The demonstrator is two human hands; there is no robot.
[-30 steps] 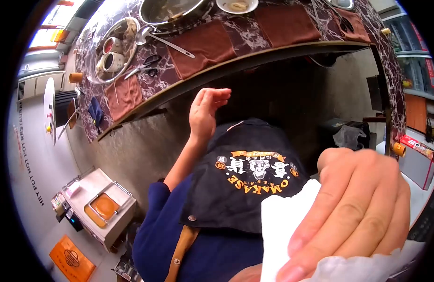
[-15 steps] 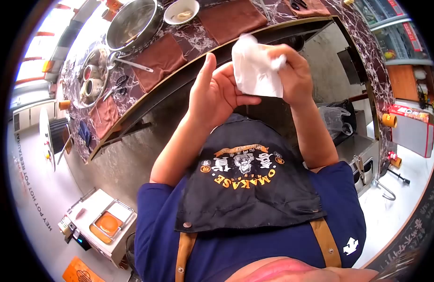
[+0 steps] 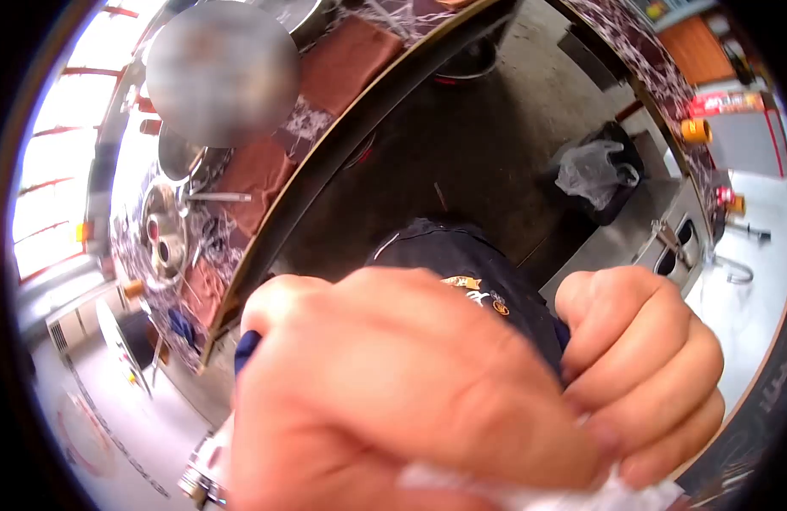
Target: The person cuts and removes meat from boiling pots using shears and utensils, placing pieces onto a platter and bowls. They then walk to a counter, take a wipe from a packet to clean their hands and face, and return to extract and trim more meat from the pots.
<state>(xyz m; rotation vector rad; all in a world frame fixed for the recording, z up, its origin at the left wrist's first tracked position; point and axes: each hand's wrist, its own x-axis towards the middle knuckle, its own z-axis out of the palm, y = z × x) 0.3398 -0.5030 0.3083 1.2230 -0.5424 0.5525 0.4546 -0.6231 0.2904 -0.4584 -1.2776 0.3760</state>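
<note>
Both hands are raised close to the camera. My left hand (image 3: pixel 410 375), large and slightly smeared, fills the lower middle with its back toward me and fingers curled. At the right, my right hand (image 3: pixel 645 366) has its fingers folded in. A crumpled white tissue (image 3: pixel 640 496) shows along the bottom edge between the hands, under their curled fingers, and both appear to grip it. The hands hide most of its shape. Behind them lies the dark apron (image 3: pixel 444 243) with its printed logo.
A marbled counter (image 3: pixel 304 119) bears brown cloths (image 3: pixel 351 64), a metal pot and a round metal tray (image 3: pixel 165 243). A blurred round patch covers part of the upper left. On the right, a clear plastic bag (image 3: pixel 593 170) sits over a black bin near an orange roll (image 3: pixel 696 131).
Both hands have come up toward the camera with the tissue. My left hand, open beside the tissue before, is now curled at it. The view has turned and shifted.
</note>
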